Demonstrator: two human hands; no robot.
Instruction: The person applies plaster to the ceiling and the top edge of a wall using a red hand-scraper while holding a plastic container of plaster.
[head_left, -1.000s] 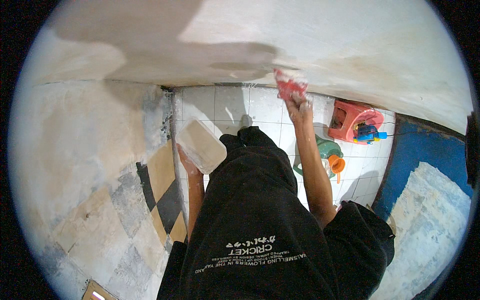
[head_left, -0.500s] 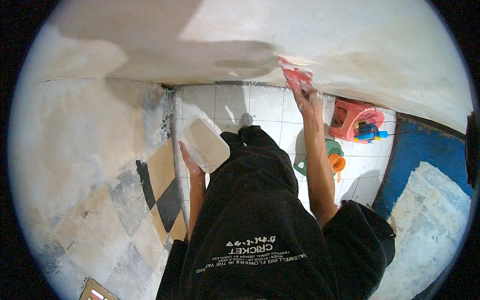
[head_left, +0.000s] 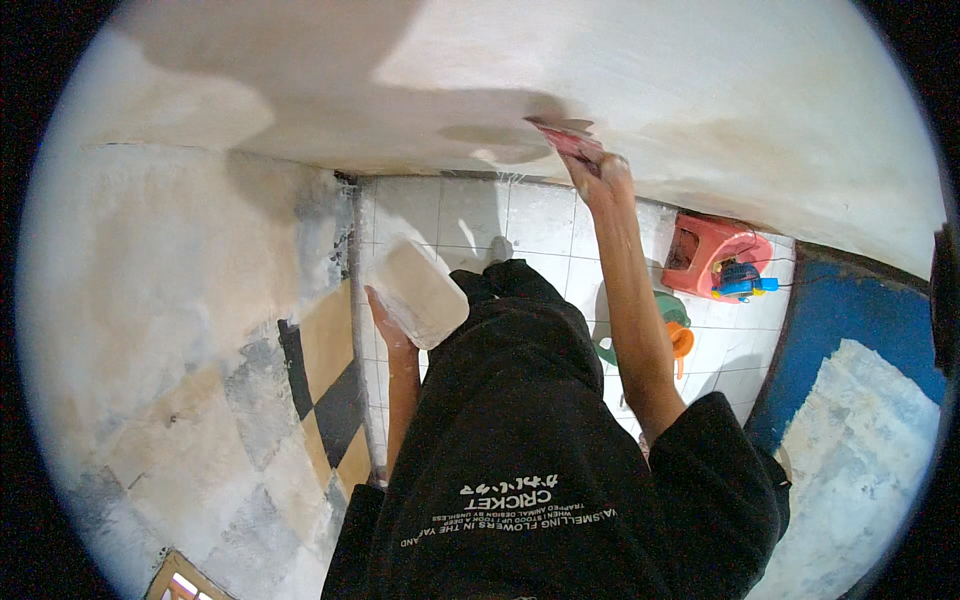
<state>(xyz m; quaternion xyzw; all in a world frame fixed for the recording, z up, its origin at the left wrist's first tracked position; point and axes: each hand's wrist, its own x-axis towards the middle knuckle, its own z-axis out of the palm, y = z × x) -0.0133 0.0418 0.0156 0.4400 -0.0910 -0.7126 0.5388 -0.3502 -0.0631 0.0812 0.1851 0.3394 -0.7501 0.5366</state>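
Note:
My left hand point(head_left: 393, 331) grips a pale rectangular tub point(head_left: 418, 292) by its left side, holding it tilted in front of my body above the tiled floor. Whitish smears cover its surface. Up ahead, my right hand point(head_left: 606, 180) is closed round a red putty scraper point(head_left: 572, 140). The blade is at the plastered wall point(head_left: 720, 110), with its shadow right beside it. Whether the blade's whole edge touches cannot be made out. Whitish residue marks my right fingers.
A pink plastic stool point(head_left: 684, 262) stands at the wall's foot on the right, bearing a blue-and-yellow device point(head_left: 738, 281) with a dark cord. Nearer are a green plastic vessel point(head_left: 672, 304) and an orange dipper point(head_left: 683, 341). A patchy side wall point(head_left: 160, 280) rises on the left.
My right hand has moved a little left and up along the wall, and the scraper has turned more edge-on. The tub stays in my left hand. The whole view has shifted slightly.

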